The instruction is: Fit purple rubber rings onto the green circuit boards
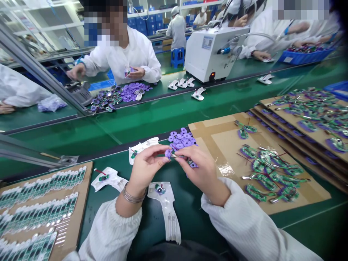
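Pinched between thumb and fingertips of the left hand (148,165), a small purple ring (168,154) is held above the green bench (108,210). From where I stand the right hand (200,169) closes on a slim metallic part (174,156) right beside it, thumb and forefinger nearly meeting. Those fingers cover most of the metal, so I can't tell its full length, nor whether it sits inside the ring or only touches it. The ring's far side is lost behind the left fingertips. What shows of the metal runs roughly sideways, from the ring toward the right hand, its long axis nearly level across the person's front.

Just beyond the hands lies a pile of purple rings (181,139), its near edge partly hidden by the right hand. One white shell (168,203) lies between the forearms, its narrow end toward the person; another (148,144) is partly covered by the left hand. To the right, green circuit boards (268,163) overlap on a cardboard sheet (206,132), their individual outlines hard to separate.
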`<action>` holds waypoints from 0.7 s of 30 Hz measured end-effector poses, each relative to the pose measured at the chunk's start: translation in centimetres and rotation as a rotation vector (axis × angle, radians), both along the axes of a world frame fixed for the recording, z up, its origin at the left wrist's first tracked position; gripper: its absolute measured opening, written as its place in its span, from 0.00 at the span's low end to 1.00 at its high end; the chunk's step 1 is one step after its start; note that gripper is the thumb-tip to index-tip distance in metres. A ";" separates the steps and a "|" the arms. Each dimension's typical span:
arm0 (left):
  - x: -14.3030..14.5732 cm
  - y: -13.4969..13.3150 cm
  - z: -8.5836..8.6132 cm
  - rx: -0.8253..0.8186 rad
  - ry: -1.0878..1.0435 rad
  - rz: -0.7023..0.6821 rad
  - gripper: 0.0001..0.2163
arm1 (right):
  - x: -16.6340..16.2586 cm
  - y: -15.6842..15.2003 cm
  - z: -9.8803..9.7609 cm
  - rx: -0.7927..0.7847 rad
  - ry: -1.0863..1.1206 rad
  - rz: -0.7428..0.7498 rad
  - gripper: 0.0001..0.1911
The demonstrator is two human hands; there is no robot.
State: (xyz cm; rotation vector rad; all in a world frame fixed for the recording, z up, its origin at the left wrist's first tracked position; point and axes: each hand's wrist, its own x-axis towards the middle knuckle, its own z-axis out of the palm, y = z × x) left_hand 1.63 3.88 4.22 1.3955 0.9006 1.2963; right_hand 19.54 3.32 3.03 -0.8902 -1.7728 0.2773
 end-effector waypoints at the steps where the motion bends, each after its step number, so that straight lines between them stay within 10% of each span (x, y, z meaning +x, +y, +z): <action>1: 0.0 0.1 -0.1 0.009 -0.007 0.005 0.11 | 0.0 0.0 0.1 -0.034 0.001 -0.006 0.06; 21: -0.6 0.1 0.0 0.100 0.114 -0.085 0.14 | 0.3 0.2 -0.6 -0.128 -0.114 0.061 0.08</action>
